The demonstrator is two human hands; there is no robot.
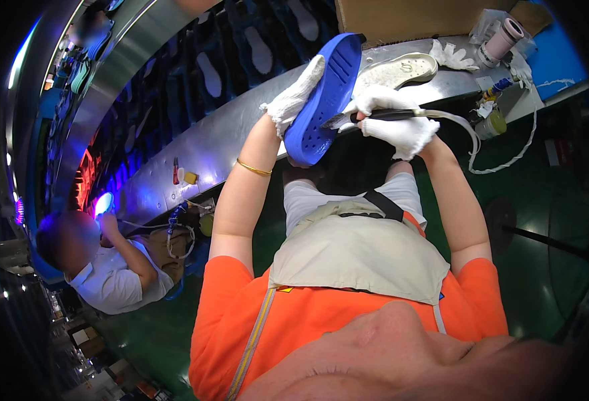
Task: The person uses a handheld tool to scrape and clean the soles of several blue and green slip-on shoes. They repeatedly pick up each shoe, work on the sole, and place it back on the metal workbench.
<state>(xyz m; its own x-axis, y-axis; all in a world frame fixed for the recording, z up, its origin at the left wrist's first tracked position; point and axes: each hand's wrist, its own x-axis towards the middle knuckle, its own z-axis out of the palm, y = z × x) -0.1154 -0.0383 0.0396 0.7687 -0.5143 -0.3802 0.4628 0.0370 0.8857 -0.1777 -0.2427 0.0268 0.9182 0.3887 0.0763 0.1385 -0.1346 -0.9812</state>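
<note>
My left hand point(298, 93), in a white knit glove, is closed on the left side of a blue foam clog point(334, 77), which is held tilted over the bench edge. Small holes dot the clog's near end; slots run across its far part. My right hand point(401, 134), also gloved in white, grips the dark handle of a brush point(393, 115). The brush's tip meets the clog's right side near the holes. A pale tube point(458, 119) runs from the handle off to the right. Just beyond my right hand, a cream-white clog point(401, 69) lies on the bench.
A metal bench point(208, 123) borders a dark conveyor carrying pale soles point(210, 75). At right are a loose glove point(452, 56), a pink bottle point(503, 41) and a yellow-lidded jar point(491, 125). A cardboard box point(415, 20) stands behind. Another person point(121, 267) sits at left.
</note>
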